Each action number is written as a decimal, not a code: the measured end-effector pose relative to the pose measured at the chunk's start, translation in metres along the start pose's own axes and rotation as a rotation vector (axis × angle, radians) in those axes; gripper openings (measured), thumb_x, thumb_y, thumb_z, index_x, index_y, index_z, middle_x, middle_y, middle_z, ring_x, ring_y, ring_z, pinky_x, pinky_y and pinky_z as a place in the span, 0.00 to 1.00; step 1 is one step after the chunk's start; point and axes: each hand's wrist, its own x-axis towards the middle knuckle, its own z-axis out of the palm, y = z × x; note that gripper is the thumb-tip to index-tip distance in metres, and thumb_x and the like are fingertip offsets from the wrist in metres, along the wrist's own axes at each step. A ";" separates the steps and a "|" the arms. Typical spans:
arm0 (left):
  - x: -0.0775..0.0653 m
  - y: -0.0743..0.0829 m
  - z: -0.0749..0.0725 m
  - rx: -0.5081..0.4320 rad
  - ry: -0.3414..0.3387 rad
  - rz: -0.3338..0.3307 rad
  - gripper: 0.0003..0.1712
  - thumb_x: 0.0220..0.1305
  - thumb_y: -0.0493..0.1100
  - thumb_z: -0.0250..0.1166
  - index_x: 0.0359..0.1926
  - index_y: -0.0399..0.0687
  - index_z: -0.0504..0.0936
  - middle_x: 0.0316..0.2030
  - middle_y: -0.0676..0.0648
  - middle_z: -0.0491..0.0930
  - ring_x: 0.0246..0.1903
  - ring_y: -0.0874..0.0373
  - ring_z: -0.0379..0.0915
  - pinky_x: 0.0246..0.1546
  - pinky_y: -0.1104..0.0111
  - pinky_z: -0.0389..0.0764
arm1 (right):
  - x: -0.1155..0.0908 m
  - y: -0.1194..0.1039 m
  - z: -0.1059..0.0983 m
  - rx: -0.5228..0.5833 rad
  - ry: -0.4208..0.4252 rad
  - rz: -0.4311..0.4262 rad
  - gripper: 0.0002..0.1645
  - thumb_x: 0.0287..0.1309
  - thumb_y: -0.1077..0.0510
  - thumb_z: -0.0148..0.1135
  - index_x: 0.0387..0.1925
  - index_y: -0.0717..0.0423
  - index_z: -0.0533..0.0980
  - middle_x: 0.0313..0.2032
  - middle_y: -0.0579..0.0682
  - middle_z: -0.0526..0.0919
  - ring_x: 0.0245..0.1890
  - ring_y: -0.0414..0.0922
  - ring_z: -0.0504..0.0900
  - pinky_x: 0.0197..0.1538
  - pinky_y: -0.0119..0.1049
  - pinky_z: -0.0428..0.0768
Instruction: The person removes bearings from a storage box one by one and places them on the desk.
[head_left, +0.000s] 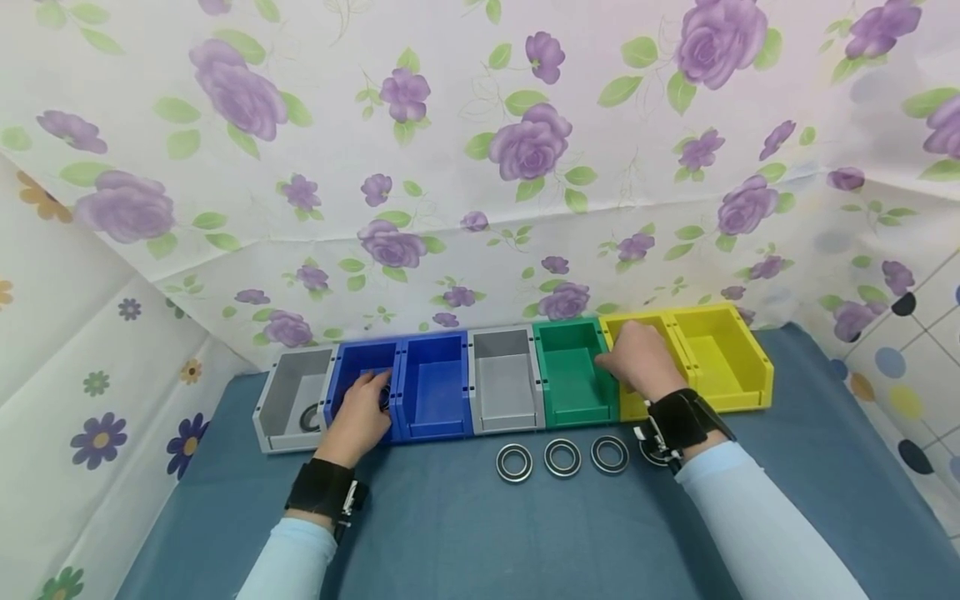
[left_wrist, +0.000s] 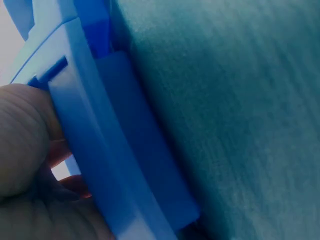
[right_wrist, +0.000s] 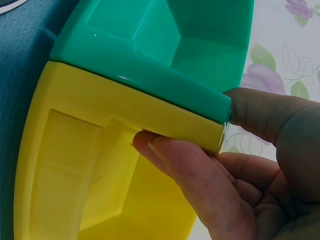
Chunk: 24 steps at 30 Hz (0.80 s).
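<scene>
My left hand (head_left: 362,421) reaches into the left blue bin (head_left: 341,367). A ring-shaped metal bearing (head_left: 385,397) shows between its curled finger and thumb, and the hand hides part of it. In the left wrist view, the thumb (left_wrist: 22,137) lies against the blue bin's edge (left_wrist: 95,115); the bearing is out of sight there. My right hand (head_left: 643,360) grips the touching side walls of the green bin (head_left: 576,375) and the left yellow bin (right_wrist: 60,140). Its thumb (right_wrist: 255,112) presses on the green side, while its fingers (right_wrist: 192,170) curl over into the yellow bin.
In the same row stand a left grey bin (head_left: 279,400) with another bearing (head_left: 309,418), a second blue bin (head_left: 435,383), a middle grey bin (head_left: 504,383) and a right yellow bin (head_left: 720,358). Several bearings (head_left: 562,458) lie on the blue cloth (head_left: 487,533) before them.
</scene>
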 end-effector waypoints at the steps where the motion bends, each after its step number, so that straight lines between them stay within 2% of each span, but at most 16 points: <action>1: 0.001 0.000 0.001 -0.001 -0.007 0.000 0.34 0.54 0.32 0.58 0.65 0.39 0.64 0.61 0.31 0.60 0.61 0.38 0.55 0.56 0.48 0.60 | 0.000 0.000 0.000 -0.001 -0.001 -0.001 0.18 0.55 0.49 0.63 0.29 0.62 0.73 0.19 0.53 0.72 0.18 0.47 0.77 0.22 0.35 0.75; 10: 0.004 -0.001 0.003 -0.008 0.009 0.015 0.26 0.58 0.34 0.58 0.60 0.35 0.70 0.55 0.35 0.70 0.57 0.41 0.63 0.55 0.51 0.64 | -0.001 0.000 -0.002 -0.006 0.001 -0.011 0.18 0.55 0.49 0.63 0.24 0.60 0.73 0.17 0.51 0.71 0.18 0.47 0.77 0.22 0.35 0.75; 24: 0.002 -0.001 0.004 -0.015 0.054 -0.019 0.23 0.59 0.36 0.59 0.57 0.36 0.73 0.52 0.36 0.73 0.54 0.42 0.66 0.54 0.52 0.65 | -0.003 -0.003 -0.001 -0.013 -0.002 -0.009 0.18 0.55 0.49 0.63 0.27 0.61 0.74 0.20 0.53 0.74 0.19 0.48 0.78 0.23 0.35 0.75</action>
